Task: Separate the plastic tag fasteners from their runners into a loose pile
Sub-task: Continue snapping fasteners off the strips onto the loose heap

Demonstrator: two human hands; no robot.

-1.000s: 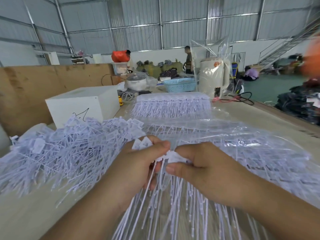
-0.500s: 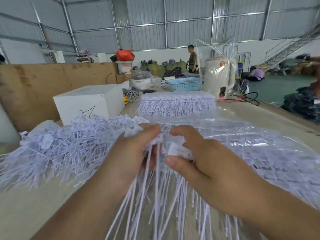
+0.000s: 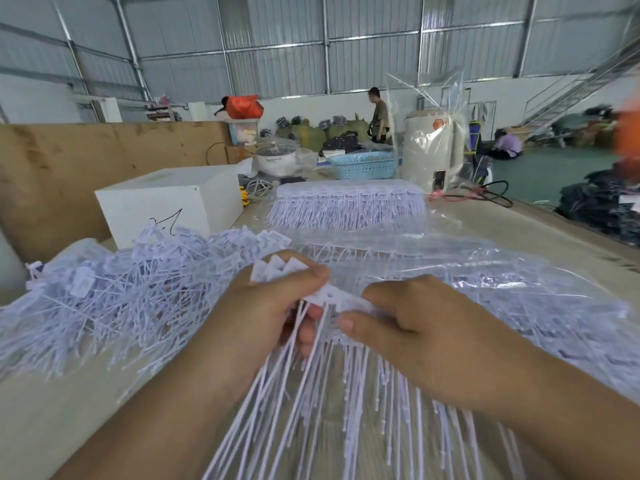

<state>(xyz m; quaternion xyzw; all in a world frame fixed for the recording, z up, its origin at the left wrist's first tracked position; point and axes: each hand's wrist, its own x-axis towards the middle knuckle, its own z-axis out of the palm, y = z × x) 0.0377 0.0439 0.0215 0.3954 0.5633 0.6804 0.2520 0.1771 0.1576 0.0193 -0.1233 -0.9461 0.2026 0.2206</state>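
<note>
A single wide-angle view from the person's head looks forward and down, close above both hands [image 3: 346, 327], which fill the lower middle; the table [image 3: 540, 233] stretches away beyond them toward the far metal wall [image 3: 277, 39]

The left hand [image 3: 263, 306] has drawn several tag fasteners [image 3: 277, 266] leftward (slightly) from the right hand [image 3: 408, 327].

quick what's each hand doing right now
Left hand: closed, gripping a small bunch of loose tag fasteners.
Right hand: closed, pinching the strip of fasteners still joined on the runner.
</note>
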